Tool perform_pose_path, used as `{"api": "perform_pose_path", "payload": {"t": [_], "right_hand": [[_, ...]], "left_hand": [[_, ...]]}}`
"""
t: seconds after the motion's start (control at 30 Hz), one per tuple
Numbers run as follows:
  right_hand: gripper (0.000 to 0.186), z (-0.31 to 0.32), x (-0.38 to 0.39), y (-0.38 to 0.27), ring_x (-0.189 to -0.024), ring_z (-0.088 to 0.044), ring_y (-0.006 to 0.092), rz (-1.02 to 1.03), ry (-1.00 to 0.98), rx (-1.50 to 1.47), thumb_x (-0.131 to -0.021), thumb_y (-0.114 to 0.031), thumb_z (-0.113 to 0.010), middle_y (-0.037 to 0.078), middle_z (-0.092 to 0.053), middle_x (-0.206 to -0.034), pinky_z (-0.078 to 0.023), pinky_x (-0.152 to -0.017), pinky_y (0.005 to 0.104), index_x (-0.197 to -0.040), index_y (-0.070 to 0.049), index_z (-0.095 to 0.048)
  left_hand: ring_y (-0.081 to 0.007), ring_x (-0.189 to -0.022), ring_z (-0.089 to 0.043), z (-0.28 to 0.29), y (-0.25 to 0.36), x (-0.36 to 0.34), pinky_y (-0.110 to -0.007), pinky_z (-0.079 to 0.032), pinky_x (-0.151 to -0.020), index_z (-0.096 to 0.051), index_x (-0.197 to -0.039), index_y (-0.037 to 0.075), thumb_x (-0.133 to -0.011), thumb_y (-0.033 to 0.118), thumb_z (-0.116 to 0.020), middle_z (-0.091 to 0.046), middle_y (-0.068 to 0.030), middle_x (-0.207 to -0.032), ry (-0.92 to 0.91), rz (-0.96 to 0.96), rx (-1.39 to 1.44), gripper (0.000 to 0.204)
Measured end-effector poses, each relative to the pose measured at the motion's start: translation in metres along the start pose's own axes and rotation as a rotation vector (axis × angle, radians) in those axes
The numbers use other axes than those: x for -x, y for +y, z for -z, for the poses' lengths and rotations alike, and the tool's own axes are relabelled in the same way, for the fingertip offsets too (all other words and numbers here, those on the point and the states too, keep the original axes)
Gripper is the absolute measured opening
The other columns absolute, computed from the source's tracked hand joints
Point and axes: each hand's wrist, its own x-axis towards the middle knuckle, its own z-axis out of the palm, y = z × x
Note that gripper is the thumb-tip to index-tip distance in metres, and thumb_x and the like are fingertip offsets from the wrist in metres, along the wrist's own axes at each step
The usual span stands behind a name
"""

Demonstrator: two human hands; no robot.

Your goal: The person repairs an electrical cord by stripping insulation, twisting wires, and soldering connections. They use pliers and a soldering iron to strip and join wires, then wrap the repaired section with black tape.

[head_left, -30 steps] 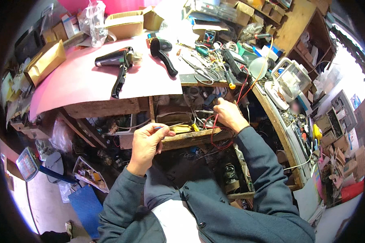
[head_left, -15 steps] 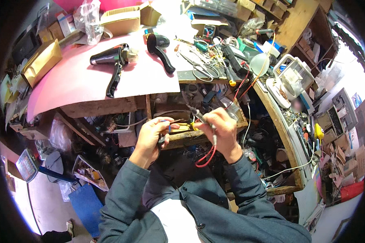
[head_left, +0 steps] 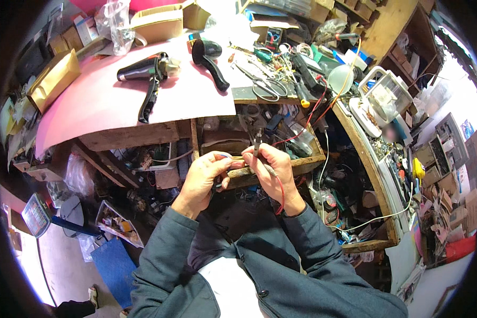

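My left hand (head_left: 201,180) pinches a thin wire-like piece (head_left: 233,158), with part of it hidden by the fingers. My right hand (head_left: 270,177) grips a slim metal pen-like tool (head_left: 258,139) with a red lead (head_left: 281,199), held upright beside the left fingers; whether the tool touches the piece is unclear. Both hands are over the front edge of an open wooden drawer (head_left: 310,164) full of small parts. Beyond them, a silver-and-black hair dryer (head_left: 138,72) and a black one (head_left: 211,66) lie on a pink sheet (head_left: 90,106).
The cluttered bench holds loose cables (head_left: 265,85), a cardboard box (head_left: 156,24) and a clear-lidded appliance (head_left: 387,98). A side ledge (head_left: 365,169) runs down the right. At lower left are a screen on a post (head_left: 36,214), a bin (head_left: 119,222) and another person's foot (head_left: 93,297).
My right hand has moved down and leftward from the drawer's right side to beside my left fingers, bringing the tool and red lead along. My left hand has shifted slightly.
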Motion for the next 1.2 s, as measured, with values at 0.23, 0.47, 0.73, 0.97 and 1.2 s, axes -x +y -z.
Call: {"api": "perform_pose_path", "payload": {"t": [0.23, 0.47, 0.73, 0.97, 1.2], "right_hand": [[0.011, 0.002, 0.003, 0.016, -0.069, -0.059, 0.0303, 0.231, -0.042, 0.184, -0.088, -0.005, -0.070, 0.014, -0.058, -0.078, -0.048, -0.063, 0.0363, -0.090, 0.000, -0.059], [0.014, 0.005, -0.007, 0.012, -0.076, -0.061, 0.0354, 0.369, -0.183, 0.265, -0.081, -0.004, -0.070, 0.013, -0.060, -0.083, -0.049, -0.066, 0.0415, -0.091, -0.002, -0.060], [0.012, 0.003, -0.003, 0.018, -0.072, -0.065, 0.0241, 0.075, -0.239, -0.010, -0.085, -0.007, -0.074, 0.011, -0.065, -0.079, -0.051, -0.064, 0.0335, -0.090, -0.001, -0.066], [0.013, 0.006, -0.008, 0.002, -0.069, -0.064, 0.0247, 0.237, -0.246, 0.122, -0.085, -0.008, -0.074, 0.012, -0.064, -0.077, -0.050, -0.062, 0.0344, -0.092, 0.000, -0.066], [0.013, 0.004, -0.009, 0.001, -0.068, -0.062, 0.0299, 0.308, -0.259, 0.194, -0.080, -0.004, -0.075, 0.013, -0.062, -0.076, -0.049, -0.061, 0.0367, -0.089, 0.000, -0.066]], "left_hand": [[-0.0075, -0.052, -0.057, 0.000, -0.001, 0.004, -0.019, -0.040, -0.043, -0.069, -0.103, 0.003, -0.097, 0.021, -0.066, -0.073, -0.0060, -0.092, 0.077, -0.008, -0.051, 0.019], [-0.0044, -0.051, -0.054, -0.005, 0.008, 0.011, -0.018, -0.039, -0.042, -0.071, -0.110, 0.002, -0.099, 0.025, -0.062, -0.074, -0.0070, -0.096, -0.042, 0.038, -0.293, 0.027], [-0.0032, -0.054, -0.050, 0.007, 0.003, 0.010, -0.017, -0.038, -0.047, -0.069, -0.118, 0.003, -0.102, 0.024, -0.057, -0.074, -0.0056, -0.096, -0.202, -0.006, -0.336, 0.029], [-0.0030, -0.055, -0.051, 0.011, -0.005, 0.012, -0.018, -0.040, -0.047, -0.068, -0.114, 0.003, -0.104, 0.022, -0.054, -0.075, -0.0057, -0.095, -0.152, -0.036, -0.319, 0.026], [-0.0038, -0.055, -0.050, 0.010, -0.011, 0.012, -0.020, -0.038, -0.047, -0.070, -0.103, 0.002, -0.103, 0.023, -0.056, -0.062, 0.0028, -0.076, -0.157, -0.042, -0.495, 0.026]]}}
